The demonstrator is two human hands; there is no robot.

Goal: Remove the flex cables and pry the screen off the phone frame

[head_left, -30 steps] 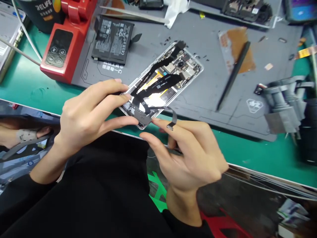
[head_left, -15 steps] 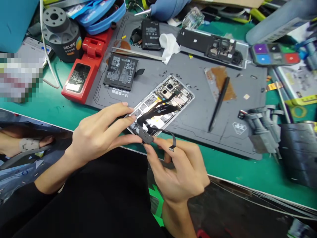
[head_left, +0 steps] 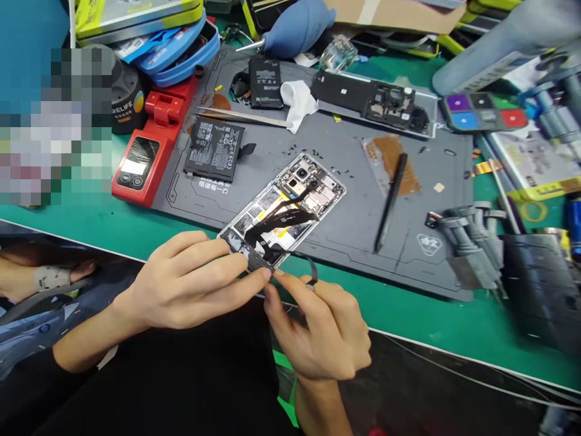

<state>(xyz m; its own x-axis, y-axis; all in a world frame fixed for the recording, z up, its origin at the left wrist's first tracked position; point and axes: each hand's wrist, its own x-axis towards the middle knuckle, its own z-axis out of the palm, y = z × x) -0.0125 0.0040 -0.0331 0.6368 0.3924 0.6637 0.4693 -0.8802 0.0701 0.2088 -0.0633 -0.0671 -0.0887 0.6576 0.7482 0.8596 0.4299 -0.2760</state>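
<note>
An opened smartphone (head_left: 313, 203) lies tilted on the grey mat, its circuit board, cameras and black flex cables (head_left: 276, 224) bare. A dark strip-shaped speaker module (head_left: 254, 260) sits at its near end. My left hand (head_left: 190, 281) is closed over that end, with fingertips on the phone and one long finger reaching the module's right corner; its thumb is hidden. Thumb and index finger of my right hand (head_left: 324, 321) pinch at the same corner, the grip partly hidden. A loose black flex cable (head_left: 313, 271) curves over my right fingers.
Left of the phone lies a black battery (head_left: 213, 148), with tweezers (head_left: 245, 117) behind it. A red device (head_left: 140, 163) stands at the mat's left edge. Rightward lie a black pen-like tool (head_left: 391, 203) and grey clamps (head_left: 474, 242). A back cover (head_left: 376, 100) rests behind.
My left index finger has come across the module to its right corner, and the left thumb has gone from sight. The view has shifted, so the bench appears lower and further left.
</note>
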